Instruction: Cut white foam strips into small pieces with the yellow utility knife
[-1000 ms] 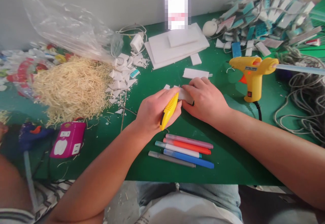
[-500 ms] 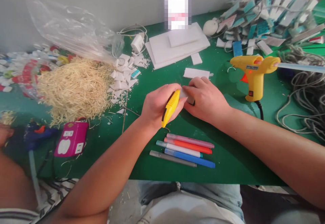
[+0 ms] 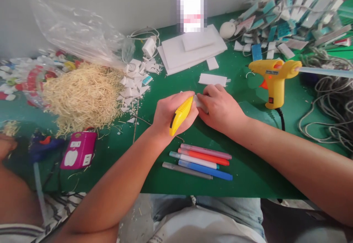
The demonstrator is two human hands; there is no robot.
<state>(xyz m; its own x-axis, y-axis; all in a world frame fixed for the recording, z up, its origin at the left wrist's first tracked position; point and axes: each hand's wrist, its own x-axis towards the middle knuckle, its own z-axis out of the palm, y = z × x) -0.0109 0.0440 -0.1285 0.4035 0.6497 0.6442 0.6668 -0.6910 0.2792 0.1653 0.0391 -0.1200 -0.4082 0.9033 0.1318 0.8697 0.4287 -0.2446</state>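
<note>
My left hand (image 3: 172,112) is closed around a yellow utility knife (image 3: 181,116), its handle slanting down toward my wrist. The knife's front end is at a small white foam board piece (image 3: 202,105), mostly hidden between my hands. My right hand (image 3: 220,105), fingers curled, holds that piece against the green table. Just beyond my right fingers lies a white foam strip (image 3: 213,79). Several markers, among them a blue marker (image 3: 205,170) and an orange marker (image 3: 204,156), lie side by side nearer my body.
A yellow glue gun (image 3: 275,83) stands at right by tangled grey cord (image 3: 325,99). Stacked white foam sheets (image 3: 176,57) lie at the back. On the left are a straw-coloured pile (image 3: 82,96), white scraps (image 3: 131,88), a magenta power box (image 3: 78,150) and another person's arm (image 3: 13,195).
My left hand and the knife have shifted slightly left and toward me, the handle tilting more. My right hand stays nearly in place, still on the white piece.
</note>
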